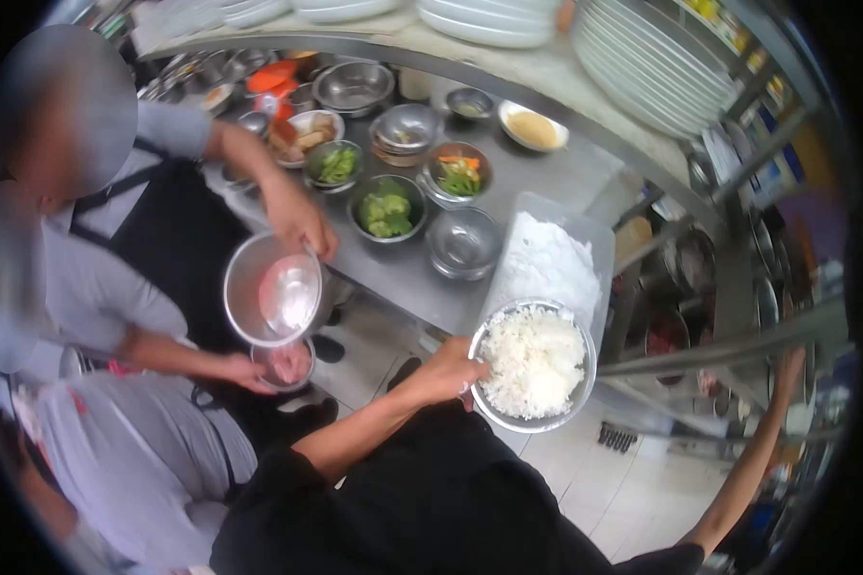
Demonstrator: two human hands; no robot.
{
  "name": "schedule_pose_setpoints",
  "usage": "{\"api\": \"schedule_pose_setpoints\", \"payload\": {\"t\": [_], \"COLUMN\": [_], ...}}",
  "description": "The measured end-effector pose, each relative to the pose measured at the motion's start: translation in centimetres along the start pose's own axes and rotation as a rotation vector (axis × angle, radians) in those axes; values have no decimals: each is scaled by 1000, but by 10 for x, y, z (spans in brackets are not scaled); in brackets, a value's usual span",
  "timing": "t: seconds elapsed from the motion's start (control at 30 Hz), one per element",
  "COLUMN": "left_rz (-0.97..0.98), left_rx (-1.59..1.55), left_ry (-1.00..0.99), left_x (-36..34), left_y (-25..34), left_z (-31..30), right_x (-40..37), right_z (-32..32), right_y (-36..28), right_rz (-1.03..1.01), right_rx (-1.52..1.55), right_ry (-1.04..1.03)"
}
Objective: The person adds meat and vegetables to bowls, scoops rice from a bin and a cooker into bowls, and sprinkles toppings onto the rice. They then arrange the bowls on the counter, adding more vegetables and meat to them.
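My left hand (446, 374) grips the near-left rim of a steel bowl of white rice (534, 364), held over the floor just off the counter's front edge. Right behind the bowl, a clear tub of cooked rice (551, 259) sits on the steel counter (403, 273). My right hand (788, 369) is stretched far out to the right, up by a steel rail (729, 350) of a rack. It is dim there, and its fingers do not show clearly.
A co-worker in grey with a black apron stands at left, holding a steel bowl (273, 287) over a smaller bowl (283, 364). Bowls of greens (385, 209), mixed vegetables (458, 174) and sauce (532, 127) crowd the counter. Plates (642, 67) are stacked on the shelf above.
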State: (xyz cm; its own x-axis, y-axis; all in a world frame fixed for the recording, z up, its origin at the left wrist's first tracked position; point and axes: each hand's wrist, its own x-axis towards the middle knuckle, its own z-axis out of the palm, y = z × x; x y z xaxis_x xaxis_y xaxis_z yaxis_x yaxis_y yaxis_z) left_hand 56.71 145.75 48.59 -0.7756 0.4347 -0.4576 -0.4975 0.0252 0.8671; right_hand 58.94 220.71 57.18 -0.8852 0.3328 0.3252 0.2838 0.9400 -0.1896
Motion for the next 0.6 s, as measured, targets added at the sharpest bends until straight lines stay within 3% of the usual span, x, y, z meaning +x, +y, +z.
{"api": "schedule_pose_setpoints", "payload": {"t": [0.03,0.2,0.3,0.4,0.6], "left_rz": [-23,23,-10,80,58], "left_rx": [13,42,72,5,-74], "left_ry": [-41,-37,-75,-24,53], "left_x": [4,24,28,33,45], "left_y": [0,1,-9,-18,-50], "left_z": [-1,-5,-2,4,20], "right_x": [-12,2,-9,-8,2], "right_z": [0,-9,-9,-8,-4], "right_y": [-54,-48,-89,-130,-226], "right_rz": [27,88,100,75,-40], "right_rx": [-7,-56,-44,-8,66], "right_ry": [-4,5,-16,-1,2]}}
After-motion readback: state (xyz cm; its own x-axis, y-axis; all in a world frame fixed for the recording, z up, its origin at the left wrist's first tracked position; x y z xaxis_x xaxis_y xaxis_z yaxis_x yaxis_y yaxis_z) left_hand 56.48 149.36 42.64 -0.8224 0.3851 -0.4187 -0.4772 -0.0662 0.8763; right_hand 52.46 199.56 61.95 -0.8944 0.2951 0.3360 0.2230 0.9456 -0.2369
